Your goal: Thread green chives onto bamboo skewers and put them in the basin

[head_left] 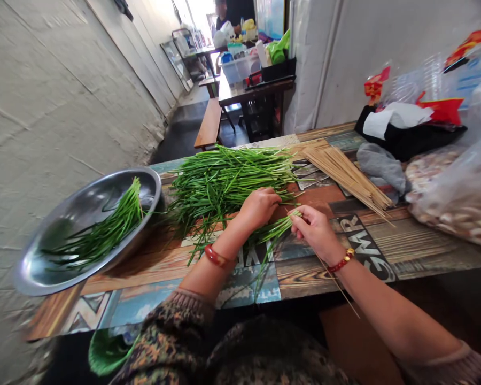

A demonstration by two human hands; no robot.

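Observation:
A large heap of garlic chives (232, 174) lies across the table, green tips to the left and pale stem ends to the right. My left hand (260, 206) is at the heap's near right edge, fingers curled down and pinched on chive stems. In my right hand (312, 227) is a small bunch of chives (278, 229), held near its pale ends. A thin bamboo skewer (344, 297) passes under that hand and sticks out toward me. Behind and right of it, a pile of bamboo skewers (347, 174) rests on the table.
At the left, a steel basin (36, 272) contains a bunch of chives (112, 230). A clear bag of pale pieces (457, 192), a grey cloth-like bundle (380, 166) and packaging crowd the right side. Beyond stand a bench (209, 123) and another table; a person is in the far background.

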